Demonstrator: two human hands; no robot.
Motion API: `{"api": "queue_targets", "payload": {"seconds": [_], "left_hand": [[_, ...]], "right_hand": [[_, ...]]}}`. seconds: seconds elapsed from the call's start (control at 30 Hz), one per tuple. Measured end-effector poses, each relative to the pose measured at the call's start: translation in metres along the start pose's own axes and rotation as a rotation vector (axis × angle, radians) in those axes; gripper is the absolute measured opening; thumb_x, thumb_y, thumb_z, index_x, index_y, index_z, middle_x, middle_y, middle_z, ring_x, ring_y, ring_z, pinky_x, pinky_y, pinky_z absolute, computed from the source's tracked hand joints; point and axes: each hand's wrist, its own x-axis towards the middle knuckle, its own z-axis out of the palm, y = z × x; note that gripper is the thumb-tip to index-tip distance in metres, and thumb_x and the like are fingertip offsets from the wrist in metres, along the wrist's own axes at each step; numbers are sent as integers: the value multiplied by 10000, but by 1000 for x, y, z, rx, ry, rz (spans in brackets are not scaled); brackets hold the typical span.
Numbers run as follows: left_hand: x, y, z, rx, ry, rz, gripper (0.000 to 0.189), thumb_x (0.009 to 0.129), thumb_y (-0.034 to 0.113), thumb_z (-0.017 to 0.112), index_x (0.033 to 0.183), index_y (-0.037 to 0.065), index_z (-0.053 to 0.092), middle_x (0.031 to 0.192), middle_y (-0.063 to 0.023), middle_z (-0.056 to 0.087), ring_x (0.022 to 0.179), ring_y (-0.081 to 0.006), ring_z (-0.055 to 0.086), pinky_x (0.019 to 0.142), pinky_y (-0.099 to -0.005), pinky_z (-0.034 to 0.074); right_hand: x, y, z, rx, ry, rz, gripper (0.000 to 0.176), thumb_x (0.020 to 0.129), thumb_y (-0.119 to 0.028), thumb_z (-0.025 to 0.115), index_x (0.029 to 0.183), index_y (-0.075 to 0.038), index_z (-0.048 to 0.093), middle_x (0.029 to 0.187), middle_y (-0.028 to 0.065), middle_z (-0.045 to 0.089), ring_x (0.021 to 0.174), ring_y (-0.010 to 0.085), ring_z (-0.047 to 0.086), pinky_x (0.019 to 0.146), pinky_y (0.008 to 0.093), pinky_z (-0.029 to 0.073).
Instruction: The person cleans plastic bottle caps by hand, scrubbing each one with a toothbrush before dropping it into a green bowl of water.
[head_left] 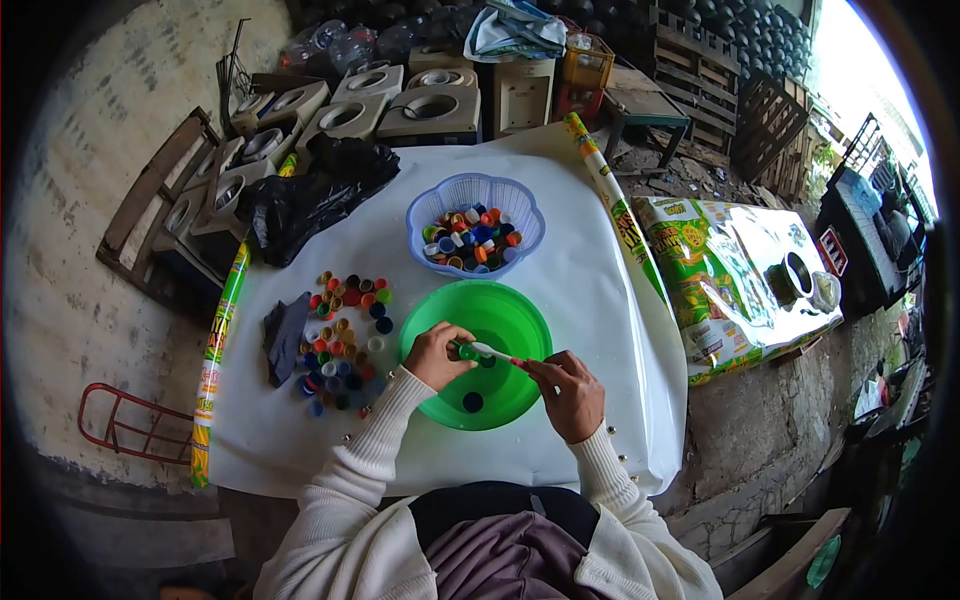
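Over a green basin, my left hand pinches a green bottle cap. From the other side, my right hand grips a toothbrush with a white and reddish handle, its head end against the cap. Inside the basin lies a dark bottle cap, and another green round cap shows partly below the held one. Loose bottle caps of many colours are spread on the white sheet to the left. Behind the basin stands a blue plastic basket with a heap of caps in it.
A dark cloth lies left of the loose caps, and a black plastic bag at the back left. The white sheet has rolled, printed edges. Old water dispensers stand behind; a printed covered stack is at right.
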Motion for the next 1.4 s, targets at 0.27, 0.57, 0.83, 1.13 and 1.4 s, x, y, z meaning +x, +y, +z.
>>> {"api": "queue_targets", "payload": {"seconds": [0.27, 0.57, 0.83, 1.13, 1.4], "left_hand": [[-6, -9, 1, -279, 40, -71, 422, 763, -5, 832, 1128, 11, 621, 1049, -62, 682, 879, -124, 695, 830, -277, 583], [-13, -11, -9, -259, 66, -69, 358, 794, 56, 836, 1088, 9, 637, 1045, -61, 679, 903, -125, 698, 823, -272, 565], [-16, -5, -10, -72, 158, 48, 351, 788, 98, 810, 1120, 36, 716, 1064, -73, 684, 894, -141, 698, 794, -289, 575], [-16, -1, -3, 40, 167, -79, 402, 755, 164, 847, 1126, 58, 733, 1048, -88, 681, 832, -185, 685, 760, -305, 573], [-16, -18, 5, 50, 202, 60, 396, 730, 131, 859, 1100, 57, 739, 987, -90, 666, 790, -172, 678, 727, -295, 561]], "right_hand": [[9, -14, 3, -65, -71, -8, 109, 869, -191, 750, 968, -157, 784, 850, 20, 654, 736, 218, 664, 600, 361, 512], [20, -9, 0, 79, -136, 92, 123, 882, -190, 749, 992, -147, 783, 873, 32, 670, 698, 223, 673, 604, 347, 510], [18, -11, 5, 47, -56, 64, 144, 876, -167, 759, 1017, -155, 782, 871, 34, 672, 696, 214, 683, 606, 340, 511], [18, -13, 6, 37, -59, 5, 136, 871, -158, 760, 1004, -141, 784, 849, 26, 672, 678, 211, 669, 593, 341, 509], [13, -16, 8, 46, -59, -6, 138, 863, -159, 765, 998, -135, 784, 851, 34, 672, 666, 212, 665, 592, 339, 512]]}}
